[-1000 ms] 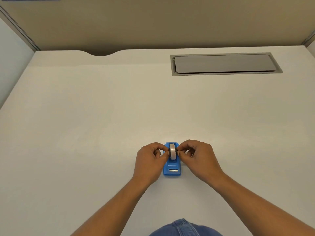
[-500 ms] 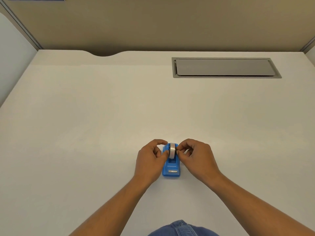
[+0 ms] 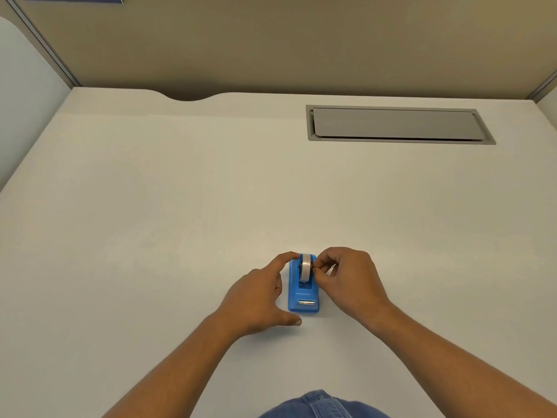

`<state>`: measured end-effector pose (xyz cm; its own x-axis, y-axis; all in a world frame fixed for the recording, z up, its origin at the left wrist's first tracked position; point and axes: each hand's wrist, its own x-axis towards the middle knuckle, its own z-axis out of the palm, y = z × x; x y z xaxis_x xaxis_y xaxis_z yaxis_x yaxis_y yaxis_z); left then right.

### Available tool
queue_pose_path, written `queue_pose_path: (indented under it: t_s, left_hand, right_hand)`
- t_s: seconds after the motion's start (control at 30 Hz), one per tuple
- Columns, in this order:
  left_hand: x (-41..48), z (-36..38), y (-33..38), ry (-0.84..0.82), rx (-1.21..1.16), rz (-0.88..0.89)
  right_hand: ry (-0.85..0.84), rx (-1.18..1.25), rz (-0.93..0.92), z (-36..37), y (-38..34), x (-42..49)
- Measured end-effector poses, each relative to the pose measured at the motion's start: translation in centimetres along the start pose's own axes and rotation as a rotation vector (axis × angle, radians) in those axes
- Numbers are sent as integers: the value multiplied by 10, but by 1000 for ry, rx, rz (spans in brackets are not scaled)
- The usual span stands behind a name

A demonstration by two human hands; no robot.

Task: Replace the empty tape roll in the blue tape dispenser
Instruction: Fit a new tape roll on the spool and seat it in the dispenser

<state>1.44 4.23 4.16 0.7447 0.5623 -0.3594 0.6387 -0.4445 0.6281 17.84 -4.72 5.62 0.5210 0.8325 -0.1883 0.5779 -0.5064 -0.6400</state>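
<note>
Two hands work at one small blue tape dispenser on the white desk, and the change is on the left. A second ago both hands pinched the tape roll from either side; now the left hand has let go of it and spread, forefinger curving to the dispenser's far left corner, thumb stretched toward its near left corner. Its fingers are apart and clamp nothing, though the forefinger looks to be touching the blue body; I read it as bracing the base. The roll stands upright on edge in the cradle at the far end of the dispenser, with the metal cutter at the near end. On the right, the right hand keeps its place, fingertips bunched together against the roll's right side, apparently pinching the hub there; what exactly they hold is too small to tell. My judgement: one hand steadies while the other works the roll or its hub sideways, so the swap is under way. Far right, a grey cable hatch sits well apart.
</note>
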Motion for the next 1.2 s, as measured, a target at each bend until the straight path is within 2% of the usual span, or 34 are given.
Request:
queue_pose_path:
  t_s: [0.1, 0.27, 0.4, 0.5, 0.97, 1.2]
  left_hand:
    - [2, 1, 6, 45, 60, -8]
    - [4, 3, 7, 73, 84, -23]
    - [5, 4, 5, 88, 105, -43]
    - [7, 6, 4, 90, 107, -62]
    - [6, 10, -2, 111, 93, -74]
    - [5, 9, -2, 116, 85, -74]
  right_hand:
    - [-49, -9, -9, -6, -2, 4]
    - [-152, -163, -16, -15, -12, 15]
    - [-300, -69, 163, -21, -20, 33]
    - [-344, 51, 259, -22, -21, 38]
    - [-99, -2, -8, -12, -2, -1]
    - [-74, -160, -71, -14, -10, 1]
